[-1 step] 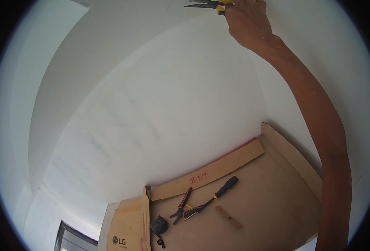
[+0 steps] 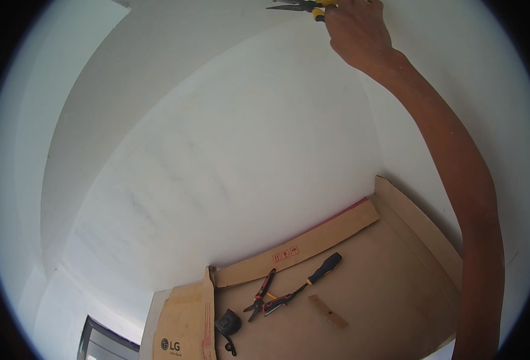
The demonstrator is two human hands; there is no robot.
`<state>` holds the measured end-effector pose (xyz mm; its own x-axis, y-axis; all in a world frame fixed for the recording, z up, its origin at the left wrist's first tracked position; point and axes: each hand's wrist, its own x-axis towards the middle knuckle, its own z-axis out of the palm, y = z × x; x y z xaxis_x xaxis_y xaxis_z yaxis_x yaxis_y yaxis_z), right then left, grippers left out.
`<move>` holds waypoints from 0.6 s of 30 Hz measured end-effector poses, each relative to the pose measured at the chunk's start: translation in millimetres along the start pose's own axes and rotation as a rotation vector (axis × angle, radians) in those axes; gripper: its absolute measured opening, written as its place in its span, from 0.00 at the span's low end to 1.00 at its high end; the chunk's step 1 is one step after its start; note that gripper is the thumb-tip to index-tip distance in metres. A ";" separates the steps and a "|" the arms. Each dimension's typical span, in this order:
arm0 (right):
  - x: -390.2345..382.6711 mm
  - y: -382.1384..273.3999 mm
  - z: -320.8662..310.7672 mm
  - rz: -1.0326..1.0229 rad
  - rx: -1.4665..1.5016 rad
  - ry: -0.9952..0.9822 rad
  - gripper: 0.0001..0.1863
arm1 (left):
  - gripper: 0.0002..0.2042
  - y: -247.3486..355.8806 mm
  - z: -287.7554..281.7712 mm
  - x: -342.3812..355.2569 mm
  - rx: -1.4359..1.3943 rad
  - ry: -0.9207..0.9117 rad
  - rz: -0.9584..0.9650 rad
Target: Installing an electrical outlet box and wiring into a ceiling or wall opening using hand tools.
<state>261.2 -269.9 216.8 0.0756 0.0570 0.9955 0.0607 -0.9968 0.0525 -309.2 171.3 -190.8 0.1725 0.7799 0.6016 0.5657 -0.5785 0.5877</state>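
My right hand (image 2: 361, 30) is raised high at the top right, its fingers wrapped round yellow-and-black pliers (image 2: 292, 6) whose dark jaws point left, near the white surface at the top of the picture. The fingertips are partly cut off by the picture's upper edge. My bare forearm runs down the right side to the lower edge. My left hand is not in view.
Below, a cardboard sheet (image 2: 397, 282) with folded flaps holds red-and-black pliers (image 2: 264, 288), a dark-handled screwdriver (image 2: 324, 267), a black tape measure (image 2: 229, 323) and a brown strip (image 2: 328, 311). White walls (image 2: 217, 150) surround it. A dark-framed opening (image 2: 88, 336) is at lower left.
My right hand and the pliers have shifted very slightly to the right. The tools on the cardboard have not moved.
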 end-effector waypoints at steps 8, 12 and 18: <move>9.7 9.9 18.7 -0.038 0.047 0.051 0.11 | 0.12 -37.7 15.9 7.9 -0.269 -0.035 -0.138; 12.6 3.5 -4.1 -0.052 0.054 -0.063 0.10 | 0.10 -33.5 15.4 6.8 -0.163 -0.029 -0.049; 17.2 19.1 2.6 -0.219 0.075 -0.074 0.09 | 0.10 -32.2 14.0 3.7 -0.140 0.020 -0.064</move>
<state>266.3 -287.8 234.8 0.1254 0.2780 0.9524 0.1574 -0.9534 0.2575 -315.6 196.2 -215.0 0.1231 0.8124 0.5700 0.4571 -0.5562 0.6941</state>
